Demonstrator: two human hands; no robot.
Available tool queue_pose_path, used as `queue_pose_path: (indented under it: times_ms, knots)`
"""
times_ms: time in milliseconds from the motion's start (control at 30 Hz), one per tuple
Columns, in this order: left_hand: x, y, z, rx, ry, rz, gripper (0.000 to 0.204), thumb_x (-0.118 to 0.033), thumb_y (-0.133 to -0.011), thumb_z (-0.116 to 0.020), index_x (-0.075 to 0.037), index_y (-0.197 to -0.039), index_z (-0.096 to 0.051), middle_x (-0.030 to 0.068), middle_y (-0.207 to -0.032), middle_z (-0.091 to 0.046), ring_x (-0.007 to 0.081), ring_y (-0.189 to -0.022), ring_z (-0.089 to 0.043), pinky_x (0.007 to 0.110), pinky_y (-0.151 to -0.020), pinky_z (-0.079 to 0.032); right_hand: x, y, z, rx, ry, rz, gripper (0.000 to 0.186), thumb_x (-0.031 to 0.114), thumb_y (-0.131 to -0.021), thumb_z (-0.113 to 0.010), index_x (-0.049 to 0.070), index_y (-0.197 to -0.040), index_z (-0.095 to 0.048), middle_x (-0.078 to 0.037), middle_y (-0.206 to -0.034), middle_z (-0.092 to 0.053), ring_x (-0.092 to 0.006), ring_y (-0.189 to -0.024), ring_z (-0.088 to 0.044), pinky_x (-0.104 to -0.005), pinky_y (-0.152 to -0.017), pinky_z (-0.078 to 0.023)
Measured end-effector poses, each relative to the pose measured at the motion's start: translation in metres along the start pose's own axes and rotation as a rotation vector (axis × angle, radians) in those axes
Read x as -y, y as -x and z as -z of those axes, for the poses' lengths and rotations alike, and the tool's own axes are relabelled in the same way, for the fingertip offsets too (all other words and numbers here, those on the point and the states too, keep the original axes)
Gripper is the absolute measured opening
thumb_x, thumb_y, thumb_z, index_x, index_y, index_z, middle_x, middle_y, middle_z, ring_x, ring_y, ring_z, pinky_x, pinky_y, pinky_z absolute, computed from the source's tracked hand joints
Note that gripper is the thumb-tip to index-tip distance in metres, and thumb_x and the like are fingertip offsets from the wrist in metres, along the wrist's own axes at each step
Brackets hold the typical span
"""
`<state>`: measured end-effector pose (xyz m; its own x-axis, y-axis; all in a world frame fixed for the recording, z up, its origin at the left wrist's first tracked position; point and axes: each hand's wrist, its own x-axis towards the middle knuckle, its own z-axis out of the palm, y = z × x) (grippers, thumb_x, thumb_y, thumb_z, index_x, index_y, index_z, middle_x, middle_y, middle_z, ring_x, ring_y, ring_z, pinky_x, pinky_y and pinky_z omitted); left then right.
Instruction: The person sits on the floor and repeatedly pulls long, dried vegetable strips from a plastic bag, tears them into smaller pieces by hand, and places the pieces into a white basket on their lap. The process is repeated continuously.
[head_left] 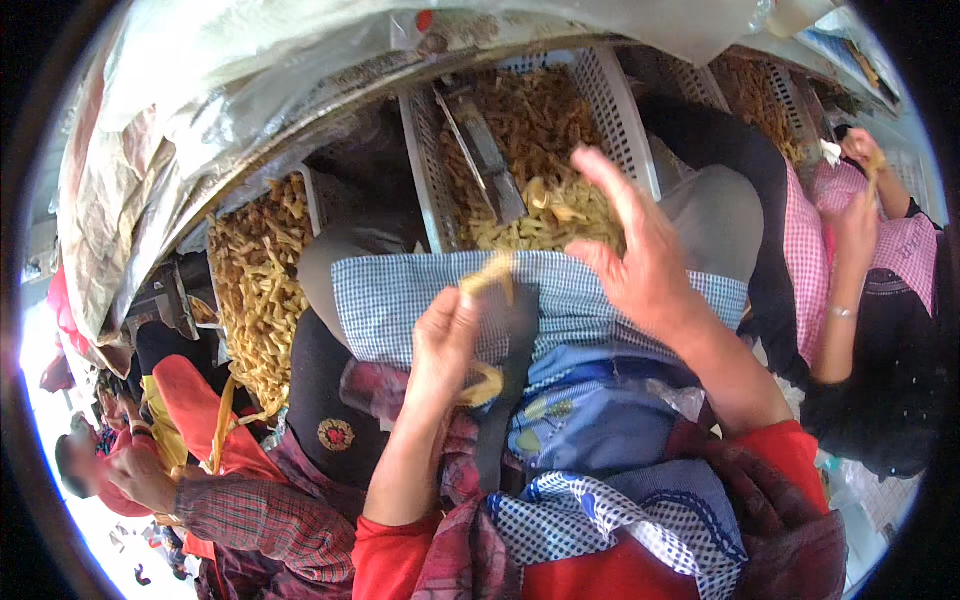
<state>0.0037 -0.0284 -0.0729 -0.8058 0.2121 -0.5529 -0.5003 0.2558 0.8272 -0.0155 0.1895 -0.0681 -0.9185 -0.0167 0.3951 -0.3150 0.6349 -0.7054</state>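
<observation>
My left hand point(440, 340) is closed on a yellowish, limp strip point(488, 274), its upper end blurred by motion. A yellow loop point(482, 387), perhaps part of the same strip, shows below that hand. My right hand point(648, 268) is raised over the near right side of a white plastic crate point(622, 110), thumb and fingers apart, with nothing in it. Inside the crate lie small twisted pieces point(540, 110), brown at the far end and pale yellow point(560, 215) nearest me. A flat metal blade-like piece point(482, 150) stands among them.
A blue checked cloth point(420, 290) covers my lap. Another crate of yellow-brown pieces point(262, 280) stands left. Clear plastic sheeting point(240, 90) drapes an edge ahead. A person in plaid sleeves point(270, 520) sits left; another, in a pink checked apron point(805, 260), handles a strip at right.
</observation>
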Motion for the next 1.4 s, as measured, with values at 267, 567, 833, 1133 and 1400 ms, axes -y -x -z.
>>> queue_pose_path:
  times_ms: [267,567,833,1133,1400]
  knots:
    - [-0.082,0.014,0.009,-0.031,-1.076,-1.227,0.021,-0.021,-0.068,-0.072,-0.011,-0.077,-0.057,0.0011,-0.063,-0.044,0.0184,-0.053,-0.053,0.033,-0.048,-0.043,0.041,0.003,0.041,0.714,-0.601,-0.259,0.045,0.040,-0.097,-0.050,0.004,-0.124,-0.056,-0.007,-0.075,-0.064,-0.0234,-0.061,-0.060,-0.0342,-0.059,-0.049]
    - [-0.070,0.044,-0.013,0.259,-0.292,-0.297,0.013,-0.012,-0.097,-0.052,0.000,-0.096,-0.057,0.0131,-0.069,-0.057,0.0275,-0.056,-0.059,0.032,-0.053,-0.046,0.050,0.014,0.033,0.403,-0.513,0.032,0.035,0.011,-0.092,-0.056,-0.005,-0.123,-0.052,-0.008,-0.077,-0.059,-0.0169,-0.067,-0.059,-0.0296,-0.064,-0.049]
    - [-0.104,0.063,-0.013,0.204,-0.419,-0.545,0.030,-0.012,-0.080,-0.072,0.000,-0.106,-0.065,0.0122,-0.087,-0.062,0.0219,-0.072,-0.063,0.031,-0.063,-0.050,0.047,0.030,0.051,0.507,-0.513,-0.208,0.032,0.032,-0.098,-0.048,0.004,-0.090,-0.061,-0.020,-0.071,-0.061,-0.0395,-0.068,-0.060,-0.0449,-0.060,-0.047]
    - [-0.061,0.056,-0.024,0.386,-0.557,-0.868,0.017,-0.007,-0.070,-0.075,-0.004,-0.083,-0.063,0.0092,-0.070,-0.061,0.0286,-0.065,-0.063,0.036,-0.060,-0.051,0.032,0.044,0.082,1.020,-1.027,-0.232,0.029,0.027,-0.099,-0.051,0.002,-0.106,-0.063,-0.004,-0.086,-0.061,-0.0127,-0.070,-0.058,-0.0279,-0.064,-0.049]
    - [-0.061,0.063,-0.031,0.123,-0.924,-1.140,0.019,-0.006,-0.068,-0.071,-0.003,-0.080,-0.057,0.0156,-0.111,-0.061,0.0244,-0.071,-0.064,0.037,-0.061,-0.055,0.035,0.049,0.059,0.933,-1.259,-0.752,0.046,0.038,-0.101,-0.045,-0.002,-0.091,-0.067,0.000,-0.065,-0.052,-0.0068,-0.053,-0.046,-0.0219,-0.050,-0.039]
